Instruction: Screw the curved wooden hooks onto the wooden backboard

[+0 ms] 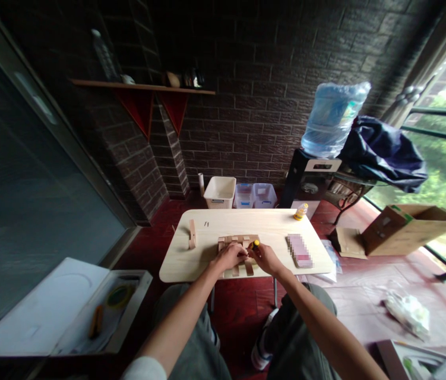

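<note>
Brown slatted wooden piece [249, 268]: while it lies at the near edge of the pale wood-grain table [262, 222], just left of that edge's right half, both hands cover much of its middle.
Its look: several flat slats run across longer strips, some ends jutting toward the table's near edge; the wood is matt, plain and squared off. Joints under the hands are hidden.
Left hand [230, 256]: curled over the piece at the table's near side, fingertips bent down on it, seemingly to steady it; whether they also pinch something small, I cannot tell.
Right hand [264, 257]: closed around a short yellow-and-black handled tool [255, 244], probably a screwdriver, kept above the piece; its tip is out of sight. The hold looks chosen to bring the tool down from above while the other hand braces the wood.
Single brown wooden bar [192, 235]: on the table's left part, apart from the slatted piece, perhaps to leave the working spot free.
Small dark slender bits [206, 224]: toward the table's far left, likely grouped so they are easy to find; too small to identify.
Pink rectangular object [300, 250]: on the table's right part, blurred by pixels.
Small yellow-and-clear bottle [301, 211]: at the table's far right corner, well apart from the hands.
</note>
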Motion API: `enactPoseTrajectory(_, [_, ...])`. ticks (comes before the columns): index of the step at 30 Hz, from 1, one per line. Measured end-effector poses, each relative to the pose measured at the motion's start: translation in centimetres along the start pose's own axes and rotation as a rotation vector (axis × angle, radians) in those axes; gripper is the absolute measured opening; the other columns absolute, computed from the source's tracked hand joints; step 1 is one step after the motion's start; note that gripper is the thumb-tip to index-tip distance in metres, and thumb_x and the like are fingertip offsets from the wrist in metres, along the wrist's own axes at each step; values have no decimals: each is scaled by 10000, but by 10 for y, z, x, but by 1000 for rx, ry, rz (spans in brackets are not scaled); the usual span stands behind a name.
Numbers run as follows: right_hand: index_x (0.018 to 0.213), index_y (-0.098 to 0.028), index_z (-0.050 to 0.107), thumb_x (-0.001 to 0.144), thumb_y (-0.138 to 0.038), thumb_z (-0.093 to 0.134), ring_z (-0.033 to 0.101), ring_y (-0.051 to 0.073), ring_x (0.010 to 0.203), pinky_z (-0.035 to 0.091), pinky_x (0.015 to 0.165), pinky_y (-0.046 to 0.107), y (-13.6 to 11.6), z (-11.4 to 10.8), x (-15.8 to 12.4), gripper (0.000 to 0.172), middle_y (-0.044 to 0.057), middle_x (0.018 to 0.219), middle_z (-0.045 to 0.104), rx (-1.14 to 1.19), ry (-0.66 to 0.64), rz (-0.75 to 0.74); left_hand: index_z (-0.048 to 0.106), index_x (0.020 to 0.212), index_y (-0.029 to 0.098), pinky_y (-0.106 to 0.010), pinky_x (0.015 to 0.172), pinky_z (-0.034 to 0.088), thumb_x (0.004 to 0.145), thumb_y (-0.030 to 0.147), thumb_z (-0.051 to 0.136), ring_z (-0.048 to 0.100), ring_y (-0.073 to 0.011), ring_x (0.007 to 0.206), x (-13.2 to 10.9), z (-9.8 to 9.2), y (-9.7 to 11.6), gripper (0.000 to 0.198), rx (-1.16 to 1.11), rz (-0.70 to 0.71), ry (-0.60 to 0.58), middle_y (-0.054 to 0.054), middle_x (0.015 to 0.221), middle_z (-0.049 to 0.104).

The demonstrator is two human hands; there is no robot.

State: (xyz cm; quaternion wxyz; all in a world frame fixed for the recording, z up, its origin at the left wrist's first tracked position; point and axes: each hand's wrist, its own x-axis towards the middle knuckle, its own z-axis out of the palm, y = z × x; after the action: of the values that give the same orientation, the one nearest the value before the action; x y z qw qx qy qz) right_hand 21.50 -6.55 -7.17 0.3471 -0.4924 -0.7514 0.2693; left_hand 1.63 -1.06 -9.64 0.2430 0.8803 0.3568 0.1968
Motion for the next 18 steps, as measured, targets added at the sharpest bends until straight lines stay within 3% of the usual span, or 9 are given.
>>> enactPoseTrajectory(18, [898,-202,651,946,-336,520,676,165,695,470,634,234,2,-7,-1,194,47,794,732,45,8,-32,774,886,213,-211,712,463,836,257,664,644,-145,816,3,2,2,128,-40,-52,-11,-26,880,725])
